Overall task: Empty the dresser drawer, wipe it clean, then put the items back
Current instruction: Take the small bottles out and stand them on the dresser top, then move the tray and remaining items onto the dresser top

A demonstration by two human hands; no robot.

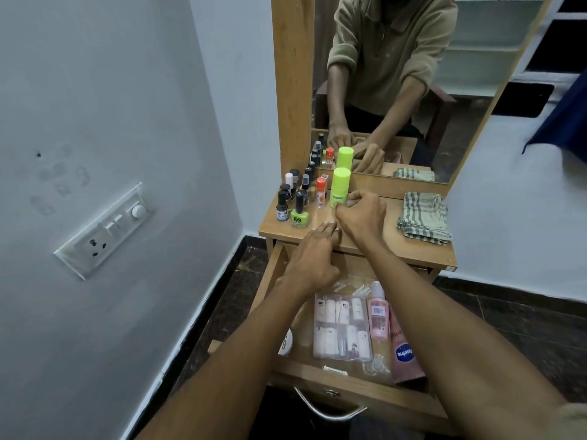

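The wooden dresser drawer point(355, 381) is pulled open below me. In it lie a clear pouch of small bottles point(341, 328), a pink spray bottle point(378, 315), a pink Vaseline tube point(405, 354), a white jar point(286, 344) half hidden by my left arm, and clear plastic packets. On the dresser top point(365, 246) stand a lime green bottle point(340, 187), a small orange bottle point(320, 193) and several nail polish bottles point(295, 201). My right hand point(362, 215) is curled with its fingertips against the green bottle's lower right side. My left hand point(314, 258) rests empty on the top's front edge.
A folded checked cloth point(424, 222) lies at the right of the dresser top. The mirror point(413, 90) behind reflects a person and the bottles. A switchboard point(101, 230) is on the left wall. The drawer's metal handle point(327, 409) points toward me.
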